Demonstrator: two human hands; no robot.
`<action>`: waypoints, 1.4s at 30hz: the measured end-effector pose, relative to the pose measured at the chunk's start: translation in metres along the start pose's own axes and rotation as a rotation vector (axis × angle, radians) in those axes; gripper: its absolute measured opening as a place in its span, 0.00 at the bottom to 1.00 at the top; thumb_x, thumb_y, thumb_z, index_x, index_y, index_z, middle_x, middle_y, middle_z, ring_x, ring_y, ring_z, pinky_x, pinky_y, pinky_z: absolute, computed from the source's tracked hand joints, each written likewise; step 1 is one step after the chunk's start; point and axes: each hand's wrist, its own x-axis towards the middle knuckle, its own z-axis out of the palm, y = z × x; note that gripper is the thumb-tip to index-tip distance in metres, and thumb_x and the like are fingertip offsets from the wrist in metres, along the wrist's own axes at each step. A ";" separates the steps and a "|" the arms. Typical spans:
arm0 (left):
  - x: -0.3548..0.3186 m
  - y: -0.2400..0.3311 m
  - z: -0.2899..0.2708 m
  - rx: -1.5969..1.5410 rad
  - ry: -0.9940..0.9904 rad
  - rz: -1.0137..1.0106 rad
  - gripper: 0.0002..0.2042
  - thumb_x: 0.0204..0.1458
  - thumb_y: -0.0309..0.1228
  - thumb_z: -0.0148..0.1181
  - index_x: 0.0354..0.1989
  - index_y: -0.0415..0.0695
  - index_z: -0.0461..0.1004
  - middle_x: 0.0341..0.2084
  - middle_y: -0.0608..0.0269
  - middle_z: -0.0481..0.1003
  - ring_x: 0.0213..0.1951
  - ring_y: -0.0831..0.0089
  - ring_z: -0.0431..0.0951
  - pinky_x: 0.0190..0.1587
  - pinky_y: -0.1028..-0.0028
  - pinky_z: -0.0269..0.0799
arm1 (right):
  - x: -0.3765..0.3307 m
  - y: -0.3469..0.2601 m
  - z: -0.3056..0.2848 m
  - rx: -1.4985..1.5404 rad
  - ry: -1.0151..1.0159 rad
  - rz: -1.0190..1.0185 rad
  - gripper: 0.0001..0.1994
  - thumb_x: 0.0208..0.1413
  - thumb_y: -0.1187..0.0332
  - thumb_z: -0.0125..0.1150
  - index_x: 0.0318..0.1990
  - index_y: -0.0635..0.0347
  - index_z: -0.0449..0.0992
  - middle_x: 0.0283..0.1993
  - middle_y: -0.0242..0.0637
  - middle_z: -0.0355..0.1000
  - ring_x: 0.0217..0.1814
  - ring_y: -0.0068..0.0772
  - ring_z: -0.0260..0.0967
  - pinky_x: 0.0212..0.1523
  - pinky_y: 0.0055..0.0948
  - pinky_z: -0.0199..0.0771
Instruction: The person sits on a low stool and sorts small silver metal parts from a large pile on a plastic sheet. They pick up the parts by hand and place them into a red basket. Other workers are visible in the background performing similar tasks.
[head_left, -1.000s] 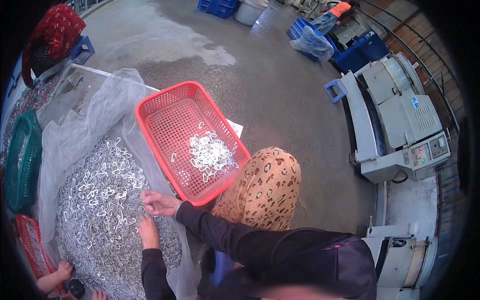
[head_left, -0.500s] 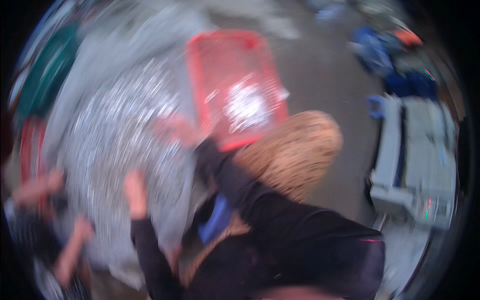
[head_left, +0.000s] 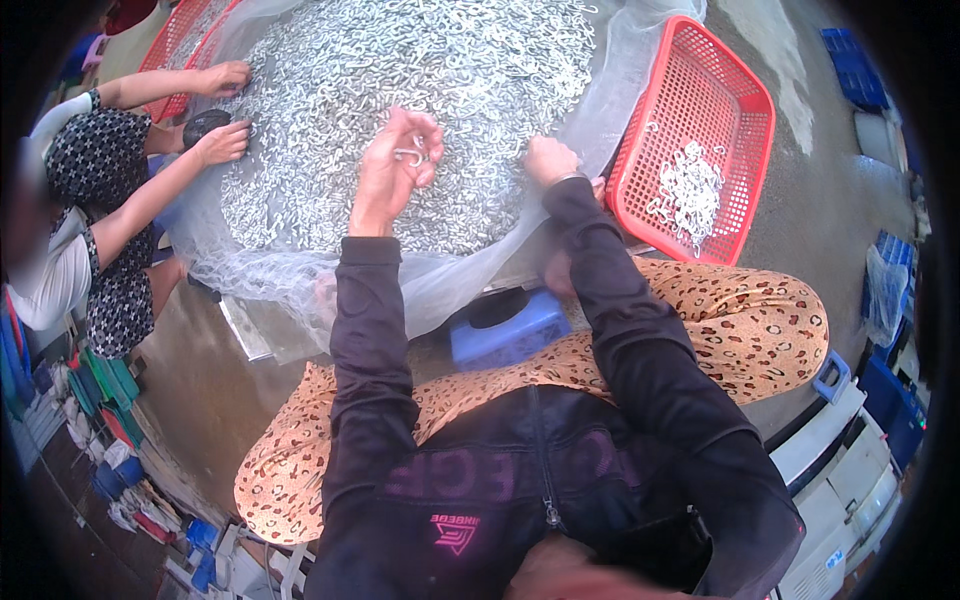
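Note:
A wide heap of small silvery metal hooks [head_left: 450,60] lies on a whitish mesh sheet in front of me. Above its near part, my left hand [head_left: 385,165] is turned palm up with fingers curled around a small metal hook [head_left: 408,156]. At the right edge of the heap, my right hand [head_left: 550,160] is closed, knuckles up; its fingertips are hidden, so what it holds cannot be made out. Just right of it stands a red perforated plastic basket [head_left: 740,185], with a small pile of hooks [head_left: 688,190] in its near end.
To the left, another person's hands [head_left: 222,140] reach to the heap's edge, beside a second red basket [head_left: 165,75]. A blue plastic stool [head_left: 510,330] is between my knees. Grey machine casings [head_left: 840,470] stand at right, blue crates [head_left: 885,290] beyond.
The view has swung and sharpened, bringing the heap to the centre and the basket to the right. A hook now shows in my left hand; the blurred earlier frame hides whether it was there.

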 end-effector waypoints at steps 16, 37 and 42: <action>0.024 -0.072 -0.013 1.345 0.139 0.155 0.11 0.44 0.39 0.64 0.29 0.43 0.78 0.18 0.61 0.75 0.23 0.72 0.75 0.29 0.71 0.68 | -0.024 0.005 -0.099 2.018 -0.530 -0.324 0.07 0.53 0.65 0.55 0.31 0.58 0.67 0.32 0.37 0.68 0.30 0.26 0.65 0.23 0.18 0.62; 0.003 -0.033 -0.025 0.346 -0.004 -0.038 0.10 0.47 0.26 0.55 0.39 0.40 0.68 0.28 0.63 0.70 0.25 0.75 0.70 0.23 0.82 0.64 | -0.019 -0.029 -0.001 0.497 -0.099 -0.174 0.16 0.47 0.56 0.62 0.32 0.61 0.76 0.28 0.43 0.74 0.33 0.37 0.72 0.37 0.36 0.69; 0.018 -0.091 -0.027 1.684 0.062 0.201 0.10 0.48 0.31 0.59 0.37 0.41 0.71 0.31 0.54 0.72 0.32 0.58 0.77 0.34 0.63 0.71 | -0.008 -0.012 -0.048 0.709 -0.203 -0.213 0.13 0.49 0.59 0.60 0.27 0.61 0.73 0.22 0.40 0.72 0.31 0.36 0.72 0.32 0.29 0.68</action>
